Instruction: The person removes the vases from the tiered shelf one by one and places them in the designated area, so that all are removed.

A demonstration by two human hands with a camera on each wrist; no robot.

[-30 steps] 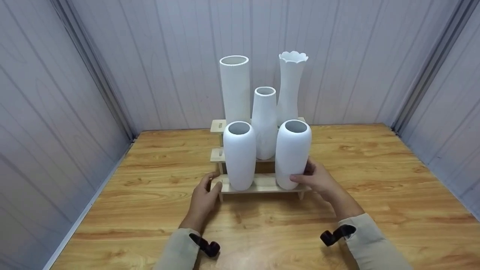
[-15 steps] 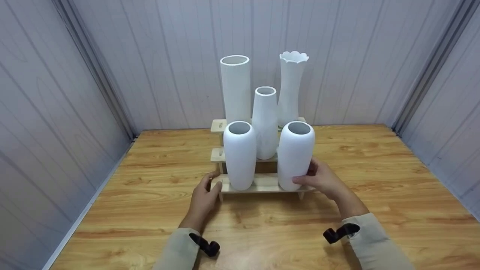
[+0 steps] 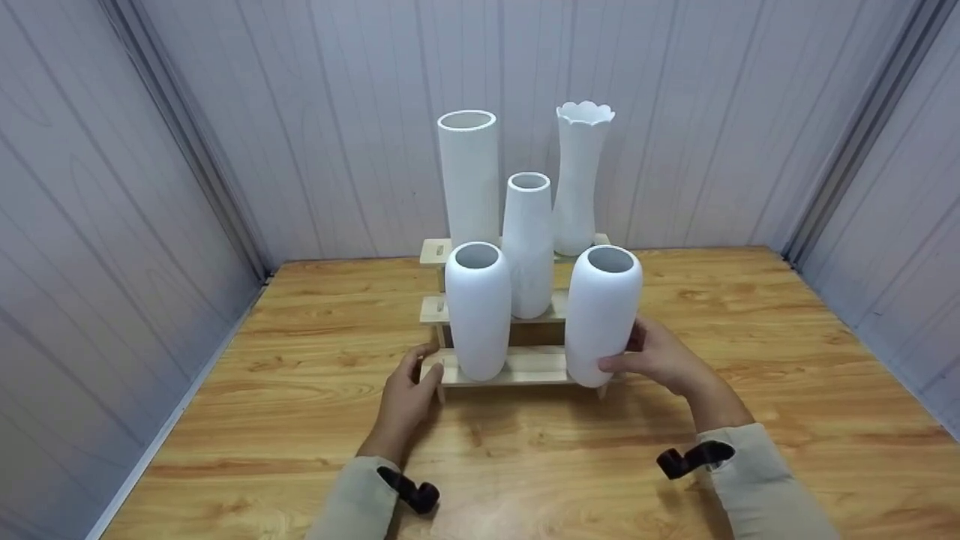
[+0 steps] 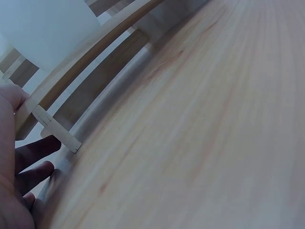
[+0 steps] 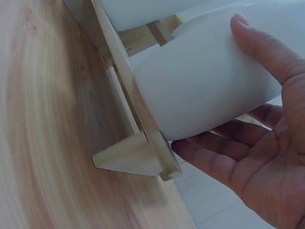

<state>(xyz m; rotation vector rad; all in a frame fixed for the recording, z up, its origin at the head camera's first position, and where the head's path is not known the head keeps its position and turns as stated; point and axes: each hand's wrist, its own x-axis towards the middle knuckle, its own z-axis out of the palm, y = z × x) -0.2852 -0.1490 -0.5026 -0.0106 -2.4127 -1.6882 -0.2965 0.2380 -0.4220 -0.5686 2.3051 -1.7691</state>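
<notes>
My right hand (image 3: 664,358) holds the front right white vase (image 3: 604,315), thumb on its front and fingers behind. That vase (image 5: 205,81) stands upright at the right end of the bottom step, its base by the front edge. With thumb on top and fingers around the side, my left hand (image 3: 409,394) grips the left end of the three-step wooden stand (image 3: 534,365). A matching vase (image 3: 478,315) is at the left of the bottom step. The left wrist view shows my left hand (image 4: 12,176) at the stand's leg (image 4: 57,129).
A tapered vase (image 3: 528,247) stands on the middle step. On the top step are a cylindrical vase (image 3: 470,180) at the left and a scallop-rimmed vase (image 3: 579,180) at the right. The wood-grain table (image 3: 300,450) meets panelled walls (image 3: 375,150) behind and at both sides.
My right hand and the front right vase have moved to the right and slightly toward me along the bottom step. My left hand has stayed at the stand's left end.
</notes>
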